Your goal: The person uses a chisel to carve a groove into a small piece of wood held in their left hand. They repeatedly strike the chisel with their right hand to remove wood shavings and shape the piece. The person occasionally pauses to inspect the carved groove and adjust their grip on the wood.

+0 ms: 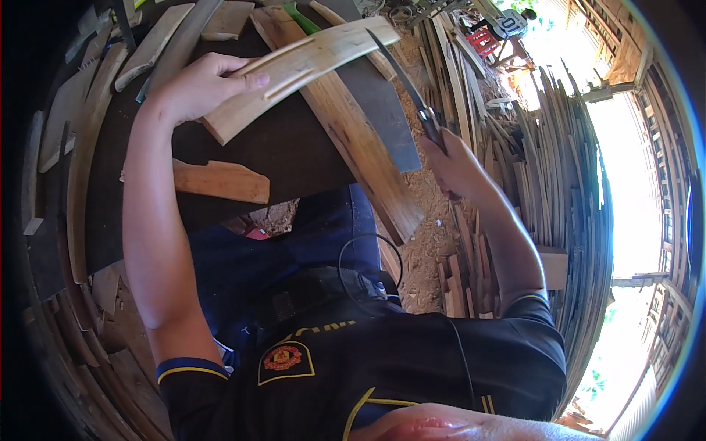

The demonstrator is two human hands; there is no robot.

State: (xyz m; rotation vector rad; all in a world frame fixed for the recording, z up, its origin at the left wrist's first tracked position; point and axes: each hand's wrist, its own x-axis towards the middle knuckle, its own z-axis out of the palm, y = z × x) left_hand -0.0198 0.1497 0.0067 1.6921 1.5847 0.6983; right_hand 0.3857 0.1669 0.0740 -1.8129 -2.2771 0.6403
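Observation:
My left hand [206, 88] is closed around the near end of a pale, slightly curved wooden board [327, 60]. Its thumb lies by a long slot cut into the face. The board is raised and tilted over a dark worktable [246, 143], its far end pointing up to the right. In my right hand [456, 165] is a long knife [403, 79] with a narrow dark blade and a dark handle. The blade tip meets or overlaps the board's far end; whether they touch I cannot tell. A short notched wood piece [220, 181] lies beneath my left forearm.
A long brown plank [360, 154] crosses the table and juts past its near edge. Several boards [154, 44] lie along the left side. Tall stacks of wood strips [551, 169] stand at the right, above a shavings-covered floor [426, 250]. A person [507, 26] sits farther back.

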